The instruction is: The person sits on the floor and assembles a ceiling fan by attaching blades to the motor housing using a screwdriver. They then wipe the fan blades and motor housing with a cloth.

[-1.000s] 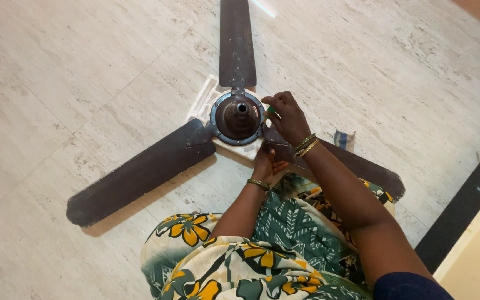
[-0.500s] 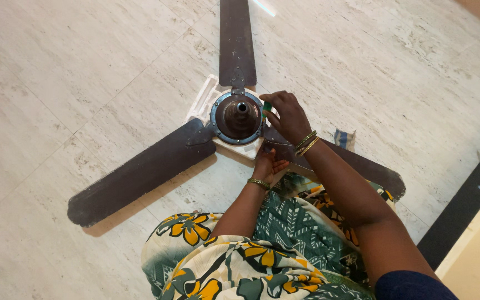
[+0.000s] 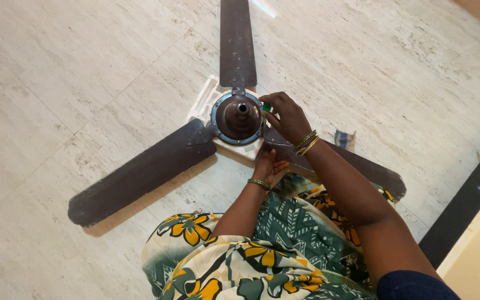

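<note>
In the head view, a dark brown three-blade ceiling fan [image 3: 195, 150] lay on the pale marble floor [image 3: 56, 83], its motor hub [image 3: 238, 118] just above frame centre. The right hand [image 3: 285, 115] pinched a small green-handled tool [image 3: 265, 108] against the hub's right rim, barely shifted from half a second earlier, suggesting steady fastener work. The left hand [image 3: 266, 164], fingers curled, braced the white block [image 3: 245, 149] beneath the hub.

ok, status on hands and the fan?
Right hand at ceiling fan hub, pinching small green tool. Left hand steadies hub's near edge. Nothing blocking.
</note>
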